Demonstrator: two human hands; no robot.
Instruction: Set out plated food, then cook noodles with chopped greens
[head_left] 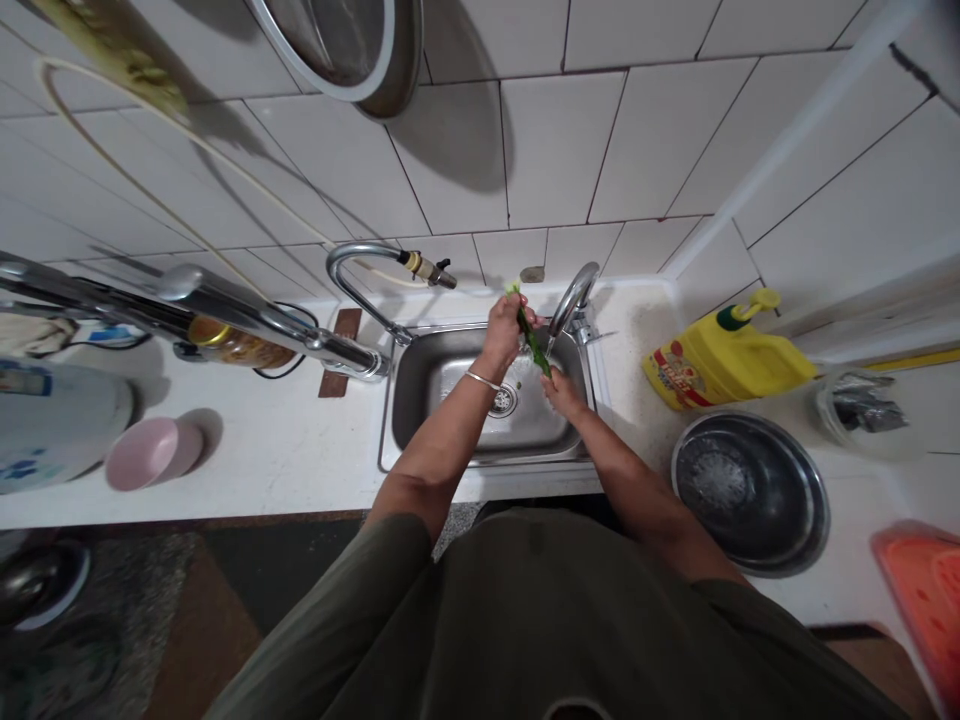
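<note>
Rinsing is the step in hand, by my reading. Your left hand (504, 325) is closed round the upper end of a green stalk (532, 345), pale tip showing above the fist. Your right hand (561, 392) pinches the lower end, just under the tap (574, 295). Stalk slants between both grips, over the sink (420, 375), above the drain (502, 400). Running water cannot be made out. Beyond your right grip, well apart, sit a steel bowl (750, 490) and a yellow jug (724, 362). Next move, I judge, calls for a firm left hold while the right slides along the stalk.
</note>
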